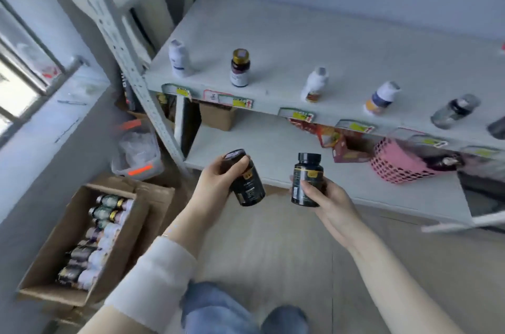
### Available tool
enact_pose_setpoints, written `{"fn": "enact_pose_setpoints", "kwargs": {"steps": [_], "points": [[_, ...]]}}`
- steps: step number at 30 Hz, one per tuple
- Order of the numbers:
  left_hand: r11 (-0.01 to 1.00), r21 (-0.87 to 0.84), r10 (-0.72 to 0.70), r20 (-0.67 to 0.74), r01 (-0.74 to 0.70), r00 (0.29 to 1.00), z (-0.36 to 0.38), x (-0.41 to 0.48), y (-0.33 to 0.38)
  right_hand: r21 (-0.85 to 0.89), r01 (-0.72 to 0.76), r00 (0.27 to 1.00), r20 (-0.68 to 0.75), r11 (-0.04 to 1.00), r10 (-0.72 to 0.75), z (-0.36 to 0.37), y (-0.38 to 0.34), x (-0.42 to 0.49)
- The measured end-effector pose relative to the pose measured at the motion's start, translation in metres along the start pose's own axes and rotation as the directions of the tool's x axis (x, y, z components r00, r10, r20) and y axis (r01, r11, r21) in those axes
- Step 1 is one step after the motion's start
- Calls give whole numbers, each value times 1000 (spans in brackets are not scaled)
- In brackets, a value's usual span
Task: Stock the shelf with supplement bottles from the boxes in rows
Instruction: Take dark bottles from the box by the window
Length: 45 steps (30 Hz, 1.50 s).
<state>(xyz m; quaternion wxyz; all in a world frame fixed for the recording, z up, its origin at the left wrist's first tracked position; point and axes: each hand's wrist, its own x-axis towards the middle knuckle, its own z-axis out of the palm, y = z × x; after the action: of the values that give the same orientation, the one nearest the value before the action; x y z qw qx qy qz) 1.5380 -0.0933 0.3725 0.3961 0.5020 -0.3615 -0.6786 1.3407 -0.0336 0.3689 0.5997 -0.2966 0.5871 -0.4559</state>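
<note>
Right now the left hand (216, 183) is wrapped round the upper half of a tilted black bottle (250, 186), fingers curled over its lid, while the right hand (326, 197) holds an upright black bottle (306, 180) by its lower body, thumb across the label. Both jars hang in the air in front of the lower shelf (273, 142), well below the upper shelf (273, 33), where single bottles stand spaced along the front edge: a white bottle (179, 59), an amber bottle (240, 68), another white one (314, 85) and more off to the right. Down on the floor at the left, a cardboard box (49, 251) has more bottles lying in it.

From where I stand, the worry is the left grip: it sits high on a leaning jar, so the jar could swing or slip on the way up. Reaching past the front bottles to fill a row behind could also topple one, and two jars set down together leave no hand free to steady anything
</note>
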Motion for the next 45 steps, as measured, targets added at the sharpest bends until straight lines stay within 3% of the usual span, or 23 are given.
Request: {"fn": "enact_pose_setpoints", "kwargs": {"steps": [7,15,24,31,45], "points": [[967,256,-71,278,-2,958,207,-17,-20,-5,47,983,-179,999,-47,-190,-20,-79],[909,389,-71,500,-150,863,377,-3,-11,96,156,927,-358,983,-112,-314,-41,-114],[850,436,-9,575,-297,818,525,81,24,0,240,888,-405,971,-219,-430,-115,-58],[840,451,-44,611,-302,790,605,148,44,-72,224,855,-463,972,-232,-500,-172,-4],[767,552,27,482,-328,876,669,263,40,-282,115,917,-338,952,-211,-594,-216,122]]}}
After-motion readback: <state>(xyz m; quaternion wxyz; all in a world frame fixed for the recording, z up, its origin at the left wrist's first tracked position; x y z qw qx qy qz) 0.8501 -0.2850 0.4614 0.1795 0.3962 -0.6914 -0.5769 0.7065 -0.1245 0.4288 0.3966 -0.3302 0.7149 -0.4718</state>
